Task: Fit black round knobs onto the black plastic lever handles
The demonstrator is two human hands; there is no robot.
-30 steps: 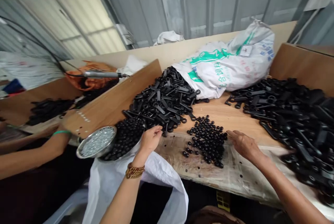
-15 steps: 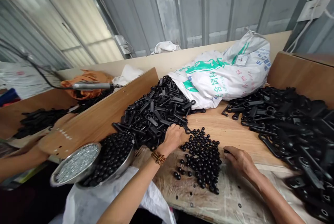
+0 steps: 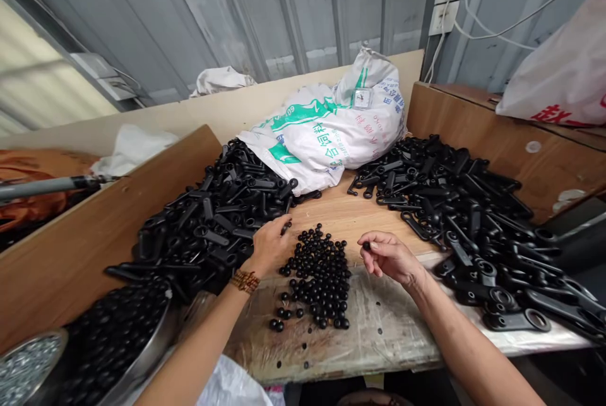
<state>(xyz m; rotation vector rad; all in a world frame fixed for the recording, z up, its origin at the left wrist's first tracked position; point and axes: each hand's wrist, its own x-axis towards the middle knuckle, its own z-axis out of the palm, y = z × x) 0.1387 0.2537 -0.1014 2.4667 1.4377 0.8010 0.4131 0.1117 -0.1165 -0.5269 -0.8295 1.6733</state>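
My left hand (image 3: 271, 243), a beaded bracelet on its wrist, is closed on the end of a black crank arm (image 3: 286, 227) beside the left pile of crank arms (image 3: 208, 216). Most of that arm is hidden by the fingers. Between thumb and fingertips my right hand (image 3: 391, 257) pinches a small black ball knob (image 3: 366, 245), raised over the tabletop. A loose heap of black ball knobs (image 3: 324, 276) lies on the table between my hands, nearer to the left one.
More crank arms are piled at the right (image 3: 454, 216). A printed white sack (image 3: 326, 134) lies at the back. At lower left stand a metal bowl of black knobs (image 3: 163, 324) and a bowl of small silvery parts (image 3: 61, 340). A wooden divider (image 3: 118, 197) runs along the left.
The view has swung to the right. My left hand has drawn back from the pile with a crank arm in its fingers. My right hand has lifted and turned, showing the knob in its pinch.
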